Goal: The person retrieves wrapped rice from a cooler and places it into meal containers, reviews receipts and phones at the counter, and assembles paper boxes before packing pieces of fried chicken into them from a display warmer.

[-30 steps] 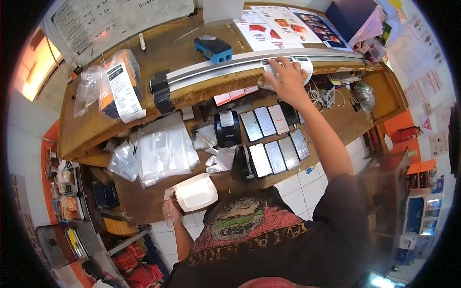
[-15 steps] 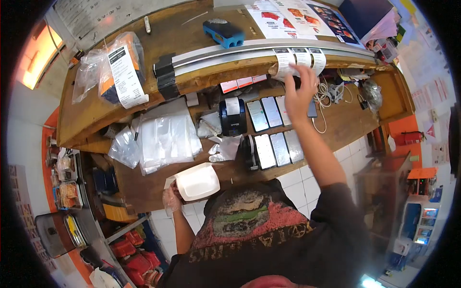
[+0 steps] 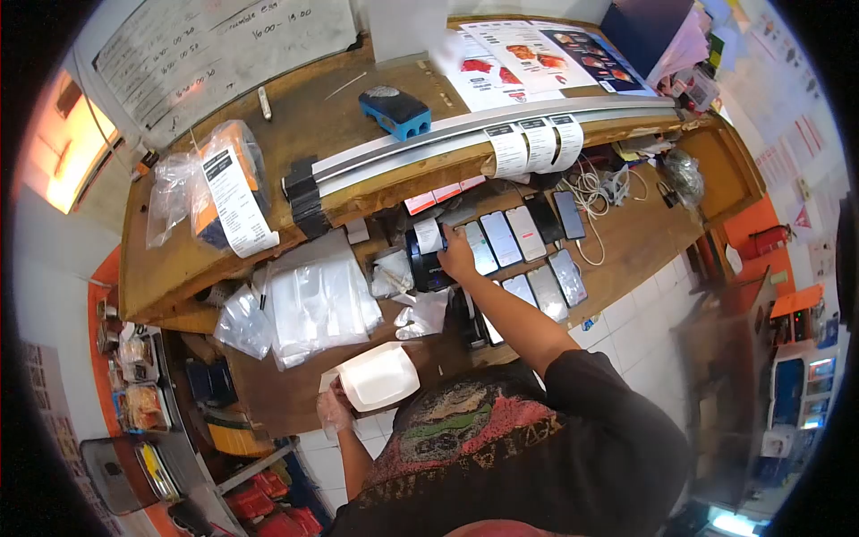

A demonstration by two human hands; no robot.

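Observation:
My left hand (image 3: 335, 408), in a clear plastic glove, grips the left end of a white takeaway box (image 3: 379, 378) at the desk's near edge. My bare right hand (image 3: 458, 256) is at the right side of a dark receipt printer (image 3: 424, 268), index finger and thumb apart. A white paper slip (image 3: 429, 235) shows on top of the printer, close to the fingertips. Directly right of this hand lies a row of smartphones (image 3: 500, 239). My right forearm crosses over a nearer row of phones (image 3: 548, 291), covering part of it.
Clear plastic bags (image 3: 318, 309) lie left of the printer. Above, the shelf (image 3: 313, 107) carries a bagged package with a receipt (image 3: 231, 192) and a blue tape dispenser (image 3: 394, 111). Several receipts (image 3: 540, 145) hang from its metal rail. White cables (image 3: 591, 197) lie at the right.
My right hand has come down and left from the hanging receipts to the printer. The left hand keeps the box. The view has shifted, showing more whiteboard.

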